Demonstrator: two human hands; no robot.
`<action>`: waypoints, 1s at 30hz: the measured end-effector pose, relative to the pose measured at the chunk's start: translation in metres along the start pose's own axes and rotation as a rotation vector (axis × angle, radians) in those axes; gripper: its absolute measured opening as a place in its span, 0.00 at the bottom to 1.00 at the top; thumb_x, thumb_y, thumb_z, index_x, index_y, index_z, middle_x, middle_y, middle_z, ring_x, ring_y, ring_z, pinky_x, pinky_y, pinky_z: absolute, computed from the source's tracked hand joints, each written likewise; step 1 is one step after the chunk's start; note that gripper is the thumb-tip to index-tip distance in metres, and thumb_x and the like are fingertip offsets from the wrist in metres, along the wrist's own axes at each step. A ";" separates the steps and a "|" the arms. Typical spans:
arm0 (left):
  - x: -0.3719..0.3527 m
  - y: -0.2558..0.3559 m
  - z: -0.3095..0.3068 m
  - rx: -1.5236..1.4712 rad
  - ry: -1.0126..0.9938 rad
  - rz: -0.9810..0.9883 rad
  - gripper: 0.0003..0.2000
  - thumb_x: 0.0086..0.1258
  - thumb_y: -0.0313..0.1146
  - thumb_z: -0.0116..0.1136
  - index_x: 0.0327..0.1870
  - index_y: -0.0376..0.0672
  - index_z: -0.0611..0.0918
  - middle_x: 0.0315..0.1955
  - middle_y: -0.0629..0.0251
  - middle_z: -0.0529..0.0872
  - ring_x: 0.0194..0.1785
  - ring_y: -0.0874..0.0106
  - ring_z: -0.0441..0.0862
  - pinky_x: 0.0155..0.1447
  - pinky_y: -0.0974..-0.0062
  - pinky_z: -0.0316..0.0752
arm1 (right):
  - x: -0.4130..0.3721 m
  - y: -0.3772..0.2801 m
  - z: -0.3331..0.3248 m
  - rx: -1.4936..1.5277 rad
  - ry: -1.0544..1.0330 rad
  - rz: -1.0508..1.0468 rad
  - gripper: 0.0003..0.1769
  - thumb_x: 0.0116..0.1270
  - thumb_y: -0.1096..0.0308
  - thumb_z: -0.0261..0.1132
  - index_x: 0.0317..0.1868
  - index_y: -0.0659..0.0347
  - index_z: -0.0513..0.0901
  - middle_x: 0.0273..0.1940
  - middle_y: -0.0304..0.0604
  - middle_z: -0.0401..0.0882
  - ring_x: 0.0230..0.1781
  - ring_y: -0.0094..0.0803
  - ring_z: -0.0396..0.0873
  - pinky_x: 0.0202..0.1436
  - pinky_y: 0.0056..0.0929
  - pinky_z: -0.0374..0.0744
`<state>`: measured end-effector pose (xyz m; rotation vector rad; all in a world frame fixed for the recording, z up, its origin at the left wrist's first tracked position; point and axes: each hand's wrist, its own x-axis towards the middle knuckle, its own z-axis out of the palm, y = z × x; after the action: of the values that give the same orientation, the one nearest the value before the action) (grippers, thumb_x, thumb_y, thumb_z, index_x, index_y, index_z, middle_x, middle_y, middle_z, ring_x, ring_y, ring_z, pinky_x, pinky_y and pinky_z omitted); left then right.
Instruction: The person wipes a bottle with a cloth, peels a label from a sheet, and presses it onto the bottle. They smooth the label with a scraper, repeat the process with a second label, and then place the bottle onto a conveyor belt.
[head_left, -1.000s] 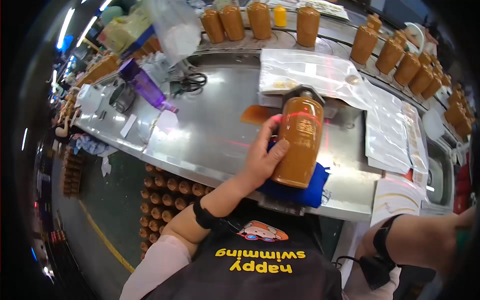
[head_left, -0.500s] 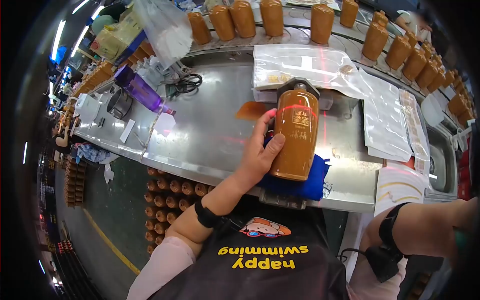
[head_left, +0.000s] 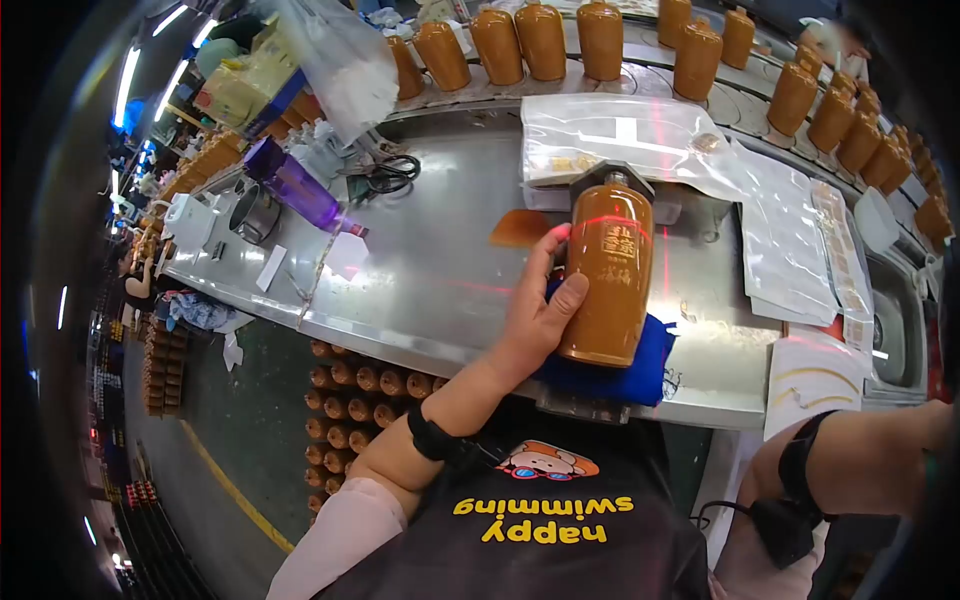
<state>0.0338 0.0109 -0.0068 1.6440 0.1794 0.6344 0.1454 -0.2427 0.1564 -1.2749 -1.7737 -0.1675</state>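
A glossy brown bottle (head_left: 608, 275) with gold characters lies tilted on a blue cloth (head_left: 652, 362), its neck end at a dark angular holder (head_left: 632, 178). Red laser lines cross its upper part. My left hand (head_left: 545, 305) holds the bottle from its left side, thumb on the front and fingers behind, partly hidden. My right hand is out of view; only the right forearm shows at the lower right edge. Left of the bottle an orange-brown flat piece (head_left: 518, 228) lies on the metal table (head_left: 430, 250).
Brown bottles (head_left: 602, 42) line a conveyor at the back. Plastic-covered sheets (head_left: 790, 235) lie at right, beside a metal sink (head_left: 895, 330). A purple bottle (head_left: 295, 185), a metal cup (head_left: 254, 212) and black cable (head_left: 393, 173) are at left. Another person (head_left: 835, 45) is at the back right.
The view has shifted slightly, so the bench and my left hand appear further right. Bottles on the conveyor have moved left relative to the bench. The left hand's hold looks unchanged.
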 end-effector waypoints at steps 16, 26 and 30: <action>-0.001 -0.006 0.003 0.040 -0.005 -0.008 0.34 0.77 0.49 0.54 0.74 0.35 0.60 0.65 0.52 0.71 0.66 0.66 0.70 0.70 0.69 0.63 | -0.001 -0.008 0.003 -0.028 -0.004 0.002 0.33 0.62 0.63 0.71 0.67 0.61 0.74 0.64 0.55 0.68 0.64 0.49 0.69 0.66 0.41 0.70; 0.002 0.001 -0.006 0.003 -0.015 -0.111 0.33 0.79 0.53 0.48 0.73 0.35 0.60 0.64 0.57 0.73 0.66 0.69 0.70 0.69 0.72 0.65 | 0.004 -0.020 -0.036 -0.109 0.218 -0.020 0.32 0.62 0.63 0.72 0.67 0.61 0.75 0.64 0.55 0.68 0.64 0.51 0.68 0.66 0.40 0.70; 0.012 0.004 -0.002 -0.191 -0.049 -0.092 0.36 0.78 0.52 0.50 0.74 0.33 0.57 0.65 0.54 0.71 0.66 0.69 0.71 0.69 0.71 0.66 | 0.000 0.038 0.000 -0.261 0.255 0.182 0.32 0.62 0.63 0.72 0.66 0.61 0.75 0.64 0.55 0.67 0.65 0.51 0.68 0.66 0.40 0.69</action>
<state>0.0419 0.0171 0.0004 1.4575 0.1530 0.5246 0.1759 -0.2259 0.1423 -1.5199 -1.4438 -0.4489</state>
